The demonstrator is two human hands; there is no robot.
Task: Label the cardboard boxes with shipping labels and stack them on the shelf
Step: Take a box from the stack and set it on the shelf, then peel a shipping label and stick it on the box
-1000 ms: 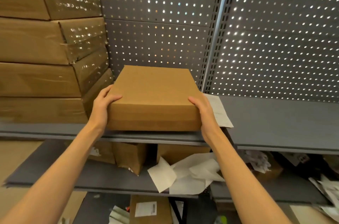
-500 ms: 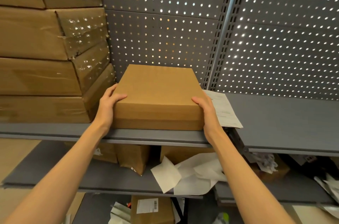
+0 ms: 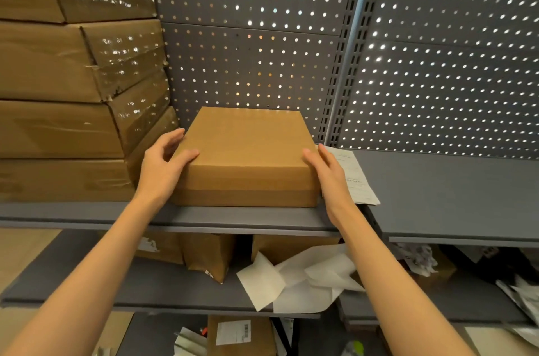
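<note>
1. At far left, a stack of wrapped cartons point(image 3: 64, 87) sits on the shelf point(image 3: 248, 217); no writing on them can be read.
2. Your left hand point(image 3: 162, 169) lies against the left side of the cardboard box point(image 3: 248, 157), thumb on its top edge, fingers point(image 3: 172, 138) loosely spread along the side and not clamped.
3. The cardboard box lies flat on the shelf, just beside the stack; its top shows no label.
4. Your right hand point(image 3: 331, 173) rests at the box's right front corner, fingers straight and relaxed.
5. A printed sheet point(image 3: 354, 177) lies on the shelf beside the box; its text is too small to read.
6. Below, a lower shelf point(image 3: 163, 282) carries brown boxes and crumpled white paper point(image 3: 303, 282).
7. At the bottom, another box bears a barcode label point(image 3: 233, 331), its print unreadable.
</note>
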